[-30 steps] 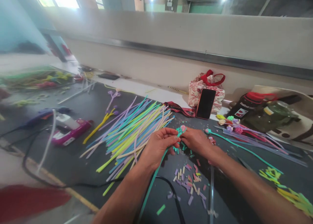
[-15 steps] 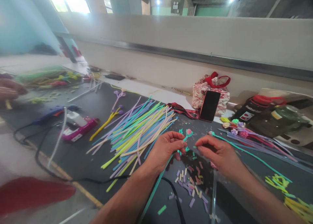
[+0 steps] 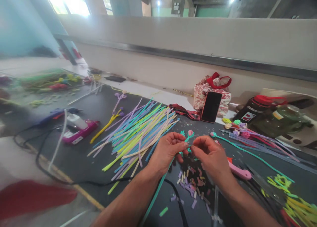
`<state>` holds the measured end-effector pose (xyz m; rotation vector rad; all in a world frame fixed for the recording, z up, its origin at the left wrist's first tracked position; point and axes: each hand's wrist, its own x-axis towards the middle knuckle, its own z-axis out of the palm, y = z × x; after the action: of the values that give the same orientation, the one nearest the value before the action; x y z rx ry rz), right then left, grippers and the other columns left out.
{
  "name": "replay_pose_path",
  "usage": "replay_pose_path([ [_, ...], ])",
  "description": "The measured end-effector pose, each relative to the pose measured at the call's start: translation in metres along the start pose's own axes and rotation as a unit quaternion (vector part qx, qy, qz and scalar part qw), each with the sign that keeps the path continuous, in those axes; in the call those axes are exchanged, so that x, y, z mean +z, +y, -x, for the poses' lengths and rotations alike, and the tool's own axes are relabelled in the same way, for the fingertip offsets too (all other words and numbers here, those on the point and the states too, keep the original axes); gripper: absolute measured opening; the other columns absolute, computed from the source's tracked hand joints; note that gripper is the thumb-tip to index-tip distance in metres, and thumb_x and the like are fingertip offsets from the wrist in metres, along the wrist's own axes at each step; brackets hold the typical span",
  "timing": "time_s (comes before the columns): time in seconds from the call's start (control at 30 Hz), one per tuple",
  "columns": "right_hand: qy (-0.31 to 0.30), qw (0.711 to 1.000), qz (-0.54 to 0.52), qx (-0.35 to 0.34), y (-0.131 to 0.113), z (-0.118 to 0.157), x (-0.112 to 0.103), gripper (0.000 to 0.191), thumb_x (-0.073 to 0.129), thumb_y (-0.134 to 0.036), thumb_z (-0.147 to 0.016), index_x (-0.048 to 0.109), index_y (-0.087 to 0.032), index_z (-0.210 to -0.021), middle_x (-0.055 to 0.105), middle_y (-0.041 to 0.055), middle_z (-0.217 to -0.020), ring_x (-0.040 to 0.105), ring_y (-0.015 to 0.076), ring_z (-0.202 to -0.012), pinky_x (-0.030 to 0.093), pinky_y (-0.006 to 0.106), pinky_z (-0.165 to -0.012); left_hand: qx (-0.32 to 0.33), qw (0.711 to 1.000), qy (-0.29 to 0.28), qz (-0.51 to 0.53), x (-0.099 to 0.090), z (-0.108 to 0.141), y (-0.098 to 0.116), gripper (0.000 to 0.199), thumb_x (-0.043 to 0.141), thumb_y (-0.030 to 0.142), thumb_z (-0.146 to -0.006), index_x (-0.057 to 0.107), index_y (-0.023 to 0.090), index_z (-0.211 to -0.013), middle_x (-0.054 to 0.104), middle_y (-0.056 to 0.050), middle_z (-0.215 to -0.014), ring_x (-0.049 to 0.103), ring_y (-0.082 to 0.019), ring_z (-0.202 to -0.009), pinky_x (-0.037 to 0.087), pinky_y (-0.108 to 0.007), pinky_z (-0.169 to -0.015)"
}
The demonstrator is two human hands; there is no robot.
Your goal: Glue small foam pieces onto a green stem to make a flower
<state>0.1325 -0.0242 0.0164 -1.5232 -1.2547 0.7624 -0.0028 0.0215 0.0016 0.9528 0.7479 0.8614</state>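
Observation:
My left hand (image 3: 169, 151) is closed on a long teal stem (image 3: 156, 192) that runs down toward the front edge. At the stem's top, just above my fingers, sits a pink bud (image 3: 190, 133) in teal petals. My right hand (image 3: 209, 154) is pinched against the same stem from the right; anything between its fingertips is too small to make out. Short teal pieces lie beside and beneath the fingers. Under my hands are small cut pieces (image 3: 190, 187) in purple, cream and pink.
Long pastel strips (image 3: 138, 134) lie left of my hands. A pink-handled tool (image 3: 239, 170) is beside my right wrist. Farther back are a phone (image 3: 211, 106), a patterned bag (image 3: 198, 94) and a black bottle (image 3: 255, 109). A magenta device (image 3: 80, 132) with a black cable sits left.
My right hand has moved left to the stem at my left fingertips. The pink-handled tool now shows beside my right wrist. The other person's hand at far left has mostly drawn back.

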Motion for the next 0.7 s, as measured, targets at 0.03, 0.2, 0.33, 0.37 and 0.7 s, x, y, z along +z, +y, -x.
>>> replay_pose_path([
  [0.03, -0.010, 1.000, -0.022, 0.012, 0.001, 0.000, 0.000, 0.012, 0.064, -0.027, -0.065, 0.057, -0.019, -0.069, 0.056, -0.0038, -0.058, 0.051, 0.0114, -0.053, 0.040, 0.022, -0.051, 0.005, 1.000, 0.001, 0.003, 0.000, 0.000, 0.001, 0.025, 0.066, 0.024, -0.065, 0.051, 0.014, -0.083, 0.057, 0.003, -0.054, 0.050, -0.007, -0.043, 0.036, -0.014, -0.033],
  [0.2, -0.088, 0.981, -0.144, 0.094, 0.014, -0.002, 0.001, 0.018, 0.067, -0.033, -0.067, 0.061, -0.018, -0.075, 0.060, -0.0026, -0.059, 0.052, 0.0110, -0.050, 0.039, 0.022, -0.048, 0.007, 0.999, 0.016, 0.029, 0.003, 0.002, 0.005, 0.026, 0.069, 0.020, -0.061, 0.052, 0.013, -0.080, 0.053, 0.005, -0.051, 0.050, -0.008, -0.044, 0.038, -0.014, -0.033],
  [0.33, -0.124, 0.971, -0.175, 0.107, 0.019, -0.002, -0.002, 0.019, 0.067, -0.034, -0.069, 0.061, -0.016, -0.071, 0.059, -0.0025, -0.056, 0.050, 0.0091, -0.049, 0.038, 0.020, -0.046, -0.003, 0.999, 0.014, 0.035, 0.004, 0.003, 0.005, 0.026, 0.069, 0.020, -0.061, 0.052, 0.013, -0.079, 0.052, 0.006, -0.050, 0.048, -0.006, -0.040, 0.036, -0.014, -0.032],
  [0.37, -0.133, 0.968, -0.184, 0.111, 0.020, -0.002, -0.003, 0.019, 0.067, -0.034, -0.069, 0.061, -0.016, -0.071, 0.059, -0.0023, -0.057, 0.050, 0.0088, -0.049, 0.038, 0.019, -0.046, -0.008, 0.999, 0.012, 0.034, 0.004, 0.003, 0.005, 0.025, 0.068, 0.020, -0.061, 0.052, 0.013, -0.079, 0.052, 0.006, -0.050, 0.047, -0.006, -0.038, 0.036, -0.014, -0.032],
  [0.7, -0.191, 0.941, -0.235, 0.152, 0.023, -0.005, -0.007, 0.028, 0.070, -0.040, -0.064, 0.059, -0.014, -0.066, 0.061, 0.0018, -0.062, 0.052, 0.0092, -0.047, 0.038, 0.019, -0.041, -0.044, 0.999, -0.002, 0.028, 0.007, 0.006, 0.005, 0.026, 0.067, 0.020, -0.062, 0.053, 0.013, -0.082, 0.052, 0.007, -0.050, 0.046, -0.004, -0.037, 0.035, -0.013, -0.033],
])
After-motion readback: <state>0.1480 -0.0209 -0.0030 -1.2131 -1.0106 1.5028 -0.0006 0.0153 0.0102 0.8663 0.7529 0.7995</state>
